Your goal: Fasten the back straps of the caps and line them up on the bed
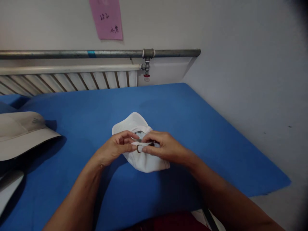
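A white cap point(134, 125) lies on the blue table cover point(192, 128), its back facing me. My left hand point(115, 149) pinches the cap's white adjuster strap and its small metal buckle point(140, 148) from the left. My right hand point(166, 147) pinches the same strap from the right, fingers curled over it. Both hands meet over the opening at the cap's back. The strap's end is partly hidden under my fingers.
A beige cap point(21, 133) rests at the left edge, another pale item point(9, 186) below it. A radiator point(72, 80) and metal pipe point(96, 53) run along the back wall, with a pink note point(107, 19) above. A grey wall point(252, 80) borders the right side.
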`<state>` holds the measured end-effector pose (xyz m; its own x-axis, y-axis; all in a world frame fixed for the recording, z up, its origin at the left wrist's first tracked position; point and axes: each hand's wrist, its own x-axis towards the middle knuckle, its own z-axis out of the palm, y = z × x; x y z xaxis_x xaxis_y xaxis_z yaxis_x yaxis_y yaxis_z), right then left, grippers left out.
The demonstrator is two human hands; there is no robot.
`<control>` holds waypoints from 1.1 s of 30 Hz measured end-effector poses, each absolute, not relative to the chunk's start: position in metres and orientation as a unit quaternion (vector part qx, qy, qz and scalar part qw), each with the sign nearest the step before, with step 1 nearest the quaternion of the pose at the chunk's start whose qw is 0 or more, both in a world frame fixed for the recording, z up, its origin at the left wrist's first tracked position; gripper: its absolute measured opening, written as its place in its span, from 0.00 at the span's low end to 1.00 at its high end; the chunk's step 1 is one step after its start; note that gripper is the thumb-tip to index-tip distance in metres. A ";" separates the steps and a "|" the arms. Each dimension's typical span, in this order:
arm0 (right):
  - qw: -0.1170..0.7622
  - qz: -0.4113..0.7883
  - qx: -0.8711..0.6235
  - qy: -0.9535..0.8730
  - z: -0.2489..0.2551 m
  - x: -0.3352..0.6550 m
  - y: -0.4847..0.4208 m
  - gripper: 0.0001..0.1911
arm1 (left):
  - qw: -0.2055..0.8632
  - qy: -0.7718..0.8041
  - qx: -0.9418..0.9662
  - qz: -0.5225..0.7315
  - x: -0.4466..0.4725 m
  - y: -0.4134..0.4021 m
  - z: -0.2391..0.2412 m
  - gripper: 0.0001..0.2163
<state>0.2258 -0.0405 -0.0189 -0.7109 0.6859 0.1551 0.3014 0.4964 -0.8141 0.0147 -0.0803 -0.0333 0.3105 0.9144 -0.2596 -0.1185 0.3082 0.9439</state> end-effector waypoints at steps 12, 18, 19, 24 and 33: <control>0.230 0.379 -0.315 -0.839 -0.012 0.234 -0.037 0.04 | 0.509 0.494 0.641 0.293 0.013 -0.087 -0.022 0.11; 0.211 0.386 -0.313 -0.842 -0.011 0.234 -0.039 0.02 | 0.497 0.482 0.682 0.236 0.012 -0.089 -0.017 0.09; 0.208 0.390 -0.313 -0.841 -0.012 0.233 -0.039 0.02 | 0.494 0.478 0.688 0.232 0.013 -0.090 -0.016 0.10; 0.192 0.416 -0.290 -0.840 -0.016 0.230 -0.041 0.04 | 0.445 0.490 0.717 0.220 0.026 -0.094 -0.015 0.10; 0.207 0.588 -0.308 -0.719 0.001 0.263 -0.020 0.11 | 0.550 0.454 0.651 0.260 0.009 -0.095 -0.021 0.12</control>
